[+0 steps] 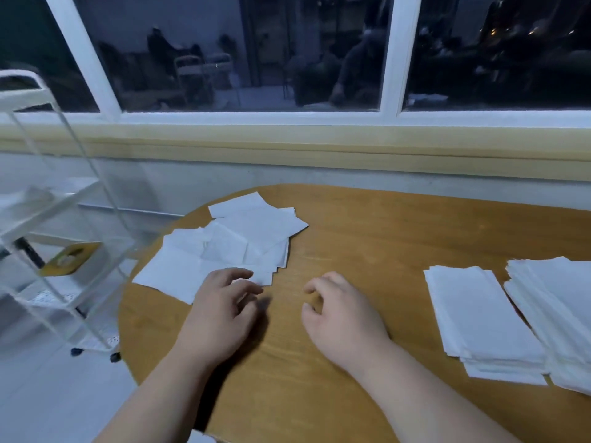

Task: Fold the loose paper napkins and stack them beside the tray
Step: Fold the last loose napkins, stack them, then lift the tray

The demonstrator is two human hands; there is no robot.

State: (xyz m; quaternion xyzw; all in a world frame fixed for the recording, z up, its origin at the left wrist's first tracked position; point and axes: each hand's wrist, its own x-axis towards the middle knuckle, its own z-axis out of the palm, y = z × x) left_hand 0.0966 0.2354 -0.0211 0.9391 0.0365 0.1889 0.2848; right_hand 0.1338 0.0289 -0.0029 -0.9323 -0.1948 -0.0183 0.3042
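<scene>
In the head view, we judge the step in hand to be taking one sheet from the loose napkins [236, 244], which lie in an untidy, overlapping heap on the worktop [367, 238] at centre left of the frame. To do this well, we separate a single sheet at its near corner and draw it onto the bare area at lower centre. Before folding, we confirm that no second sheet clings beneath it. We then bring edge to edge, match the corners and press the crease flat, so that the result agrees in shape with the folded stack [483, 318] at the right of the frame and with the taller second stack [556, 308] just beside it at the right edge. We cannot identify a tray in this view, so we cannot confirm that the stacks lie beside it. The left hand [224, 311] is released, its fingers loosely spread and its fingertips at the near edge of the heap. They appear to touch the corner of the nearest sheet, but no pinch is formed. The right hand [342, 318] sits low over bare worktop at lower centre, well apart from both the heap and the stacks. Its fingers are loosely curled and hold nothing. A white wheeled rack [57, 219] stands beside the worktop at the left edge.
</scene>
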